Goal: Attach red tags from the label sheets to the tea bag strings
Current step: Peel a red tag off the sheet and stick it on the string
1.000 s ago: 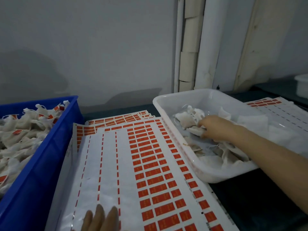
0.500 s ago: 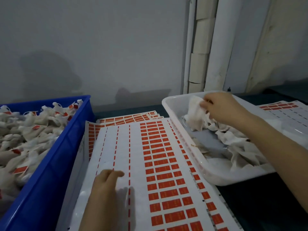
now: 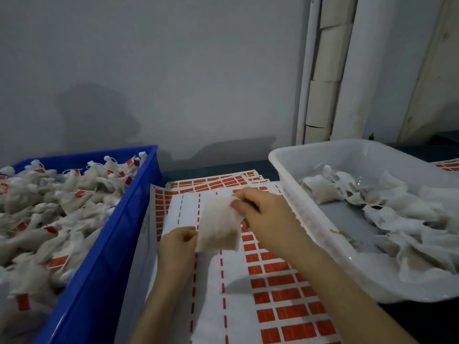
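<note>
Above the label sheet (image 3: 238, 294) on the table, your right hand (image 3: 263, 217) pinches the tea bag (image 3: 219, 227) at its top while your left hand (image 3: 177, 244) pinches its lower-left edge.

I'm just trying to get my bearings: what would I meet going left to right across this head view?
Blue bin of tagged tea bags → label sheets, where left hand and right hand hold one tea bag → white tray of untagged tea bags.

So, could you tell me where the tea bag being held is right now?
Head view, centre: the tea bag is held over the label sheet by the right hand and left hand, between the blue crate and white tray.
</note>
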Available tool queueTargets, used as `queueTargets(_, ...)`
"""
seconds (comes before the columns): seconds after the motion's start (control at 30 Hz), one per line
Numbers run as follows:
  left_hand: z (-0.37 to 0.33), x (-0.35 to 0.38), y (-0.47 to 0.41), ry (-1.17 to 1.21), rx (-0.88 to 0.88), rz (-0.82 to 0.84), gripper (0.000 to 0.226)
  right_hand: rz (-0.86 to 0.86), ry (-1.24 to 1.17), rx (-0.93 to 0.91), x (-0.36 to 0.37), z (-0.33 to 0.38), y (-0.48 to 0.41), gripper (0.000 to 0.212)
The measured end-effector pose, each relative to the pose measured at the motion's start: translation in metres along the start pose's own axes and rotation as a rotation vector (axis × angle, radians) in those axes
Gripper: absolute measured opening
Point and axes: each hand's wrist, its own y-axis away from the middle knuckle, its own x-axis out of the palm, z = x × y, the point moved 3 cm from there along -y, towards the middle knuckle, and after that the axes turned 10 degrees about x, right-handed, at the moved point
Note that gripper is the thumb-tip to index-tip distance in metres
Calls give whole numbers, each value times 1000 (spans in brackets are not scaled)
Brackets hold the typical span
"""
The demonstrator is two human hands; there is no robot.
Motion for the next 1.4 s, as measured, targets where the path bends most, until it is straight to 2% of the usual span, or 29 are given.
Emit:
queueTargets(0.07, 10, -5, 0, 77, -59, -79, 15, -15, 21, 31, 15, -13, -3, 21)
queueTargets(0.13, 16, -6, -1, 175, -122, -145, 22, -32, 43, 86, 24, -26, -6, 20)
queueTargets(0.27, 13, 3, 1, 216, -108, -110, 32, -2, 131, 147, 38, -46, -3, 30)
queueTargets(0.43, 15, 6, 4, 232, -65, -63, 7, -99, 34, 128, 36, -59, 5, 16)
queueTargets(0.6, 17, 0, 4, 205, -117, -166, 20, -91, -35, 154, 41, -61, 4, 8)
queueTargets(0.7, 19, -2, 4, 202, -119, -173, 17, -98, -41, 153, 41, -62, 5, 8)
queueTargets(0.83, 16, -1, 5, 250, -76, -119, 4, -90, -57, 121, 42, -59, 7, 21)
queueTargets(0.93, 11, 2, 5, 325, -53, -68, 9, -88, -143, 119, 42, -54, 9, 16)
queueTargets(1.07, 8, 2, 9, 293, -95, -62, 3, -125, -268, 154, 39, -53, 9, 9)
queueTargets(1.2, 4, 1, 10, 235, -63, -101, 21, -146, -304, 161, 39, -54, 10, 6)
queueTargets(1.27, 3, 1, 9, 224, -36, -112, 21, -160, -303, 156, 39, -53, 10, 6)
queueTargets(1.4, -2, 7, 10, 217, 21, 55, 5, -175, -321, 147, 38, -52, 11, 10)
